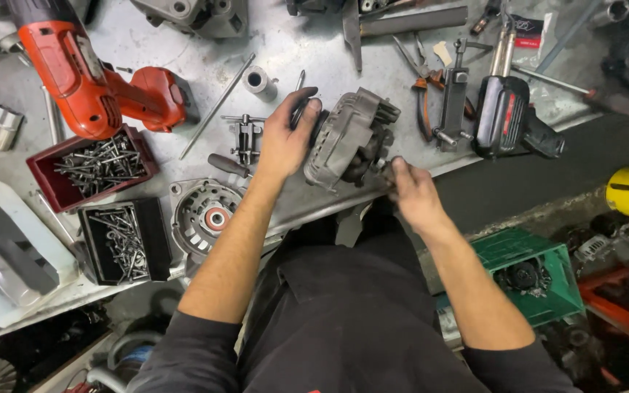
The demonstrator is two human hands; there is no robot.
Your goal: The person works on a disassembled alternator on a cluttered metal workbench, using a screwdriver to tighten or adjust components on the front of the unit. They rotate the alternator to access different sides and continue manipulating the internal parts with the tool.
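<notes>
A red power drill [89,80] lies at upper left of the metal bench [183,44], two trays of screws [96,166] below it, a round housing cover [209,215] beside them, a black tool [507,116] at upper right. At centre sits a grey ribbed alternator [351,138], tilted; the left hand [285,142] grasps its side, the right hand [409,189] pinches its lower end.
</notes>
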